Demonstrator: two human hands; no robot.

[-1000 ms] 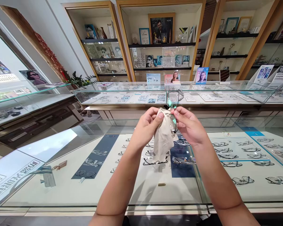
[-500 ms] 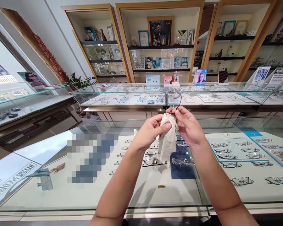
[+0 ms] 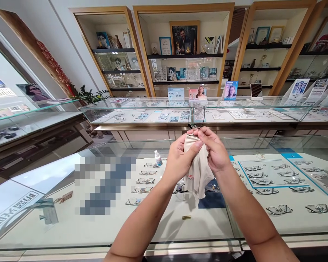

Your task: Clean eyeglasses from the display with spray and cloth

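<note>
In front of me my left hand (image 3: pixel 178 159) is closed on a beige cleaning cloth (image 3: pixel 199 174), its thumb pressed against the front. My right hand (image 3: pixel 217 152) pinches a thin dark-framed pair of eyeglasses (image 3: pixel 198 118) at its lower end, with fingers also against the cloth. One lens stands upright above the fingertips; the rest of the frame is hidden by cloth and fingers. The cloth hangs in folds between both palms, a small red print near its left edge. Both hands are held above the glass counter, fingertips nearly meeting.
Below is a glass display counter (image 3: pixel 164 236) with rows of eyeglasses inside. A small white bottle (image 3: pixel 157 158) stands beyond my left wrist. A gold-coloured bar (image 3: pixel 186 217) lies nearer me. Farther off runs another glass showcase (image 3: pixel 142 126), with shelves behind.
Both hands have drawn closer together and slightly lower, the eyeglasses shifting a little left. The cloth is spread wider now, and its red print shows. The white bottle is more visible.
</note>
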